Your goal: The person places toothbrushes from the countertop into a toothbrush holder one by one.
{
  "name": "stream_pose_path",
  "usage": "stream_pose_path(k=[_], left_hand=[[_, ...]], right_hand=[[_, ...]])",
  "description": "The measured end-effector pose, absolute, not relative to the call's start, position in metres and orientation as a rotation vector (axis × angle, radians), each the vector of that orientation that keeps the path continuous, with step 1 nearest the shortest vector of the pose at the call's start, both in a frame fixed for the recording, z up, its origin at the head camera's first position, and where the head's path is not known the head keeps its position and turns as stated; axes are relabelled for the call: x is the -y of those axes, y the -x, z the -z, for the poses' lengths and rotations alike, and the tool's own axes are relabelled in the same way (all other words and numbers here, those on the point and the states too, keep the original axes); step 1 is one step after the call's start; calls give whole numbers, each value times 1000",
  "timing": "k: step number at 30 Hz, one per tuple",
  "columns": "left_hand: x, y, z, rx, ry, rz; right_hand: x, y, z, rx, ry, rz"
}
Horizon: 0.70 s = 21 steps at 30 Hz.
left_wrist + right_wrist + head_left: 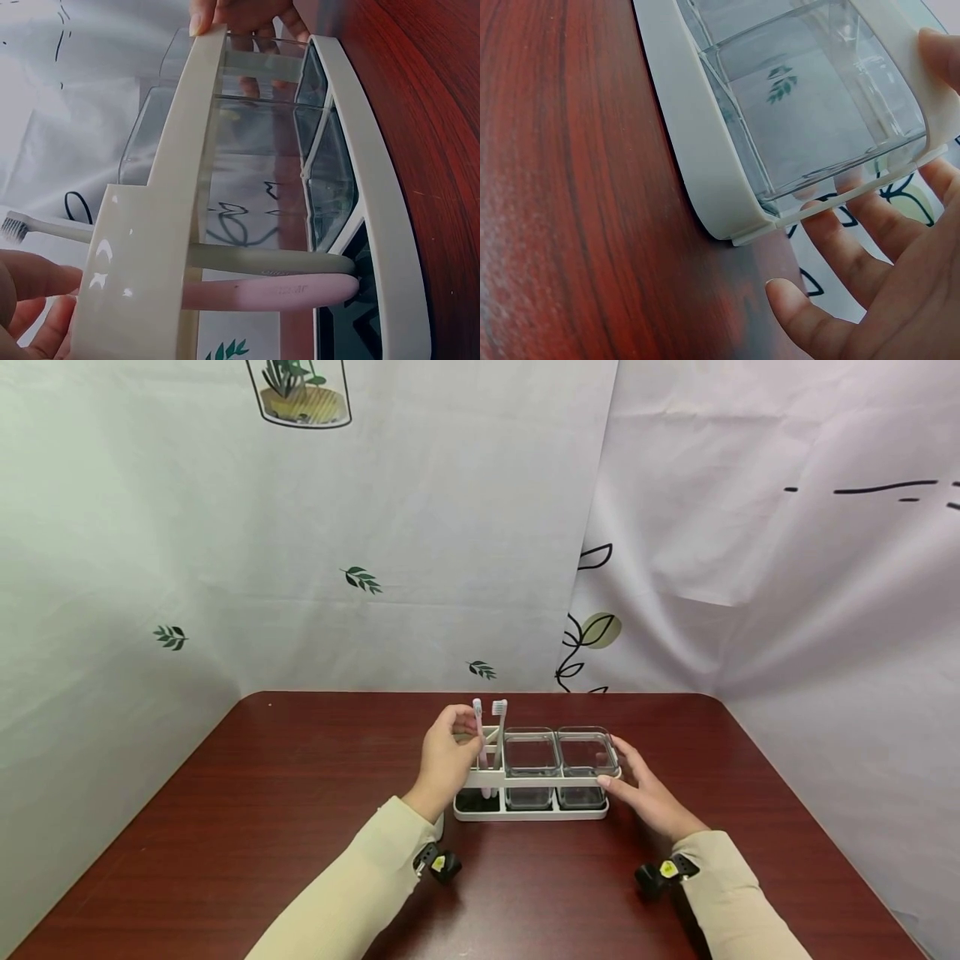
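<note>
My left hand (444, 758) pinches the pink toothbrush (478, 727) standing in the white holder rack's (529, 812) left slot; light, slick, best held mid-handle. My right hand (643, 787), fingers spread, steadies the rack's right end beside fragile clear cups (532, 753).

My arms are in long cream sleeves (352, 893) of soft knit that end snug at the wrist. Under each wrist sits a small black camera (438, 863) with a yellow sticker. My hands (446, 760) are bare, nails short.
</note>
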<state>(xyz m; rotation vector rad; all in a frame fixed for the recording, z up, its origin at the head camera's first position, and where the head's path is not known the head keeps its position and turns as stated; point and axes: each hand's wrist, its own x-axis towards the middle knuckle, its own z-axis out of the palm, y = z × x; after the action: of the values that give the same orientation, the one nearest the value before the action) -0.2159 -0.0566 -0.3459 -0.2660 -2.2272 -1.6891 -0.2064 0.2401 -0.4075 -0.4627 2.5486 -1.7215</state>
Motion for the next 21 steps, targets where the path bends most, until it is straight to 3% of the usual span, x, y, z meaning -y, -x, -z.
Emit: stream_pose_path(k=[10, 21], left_hand=[[72, 214, 342, 2195, 281, 1734], [90, 225, 343, 2031, 135, 1955]], right_hand=[[-240, 207, 408, -2529, 455, 1730], [-240, 207, 408, -2536, 480, 1730]])
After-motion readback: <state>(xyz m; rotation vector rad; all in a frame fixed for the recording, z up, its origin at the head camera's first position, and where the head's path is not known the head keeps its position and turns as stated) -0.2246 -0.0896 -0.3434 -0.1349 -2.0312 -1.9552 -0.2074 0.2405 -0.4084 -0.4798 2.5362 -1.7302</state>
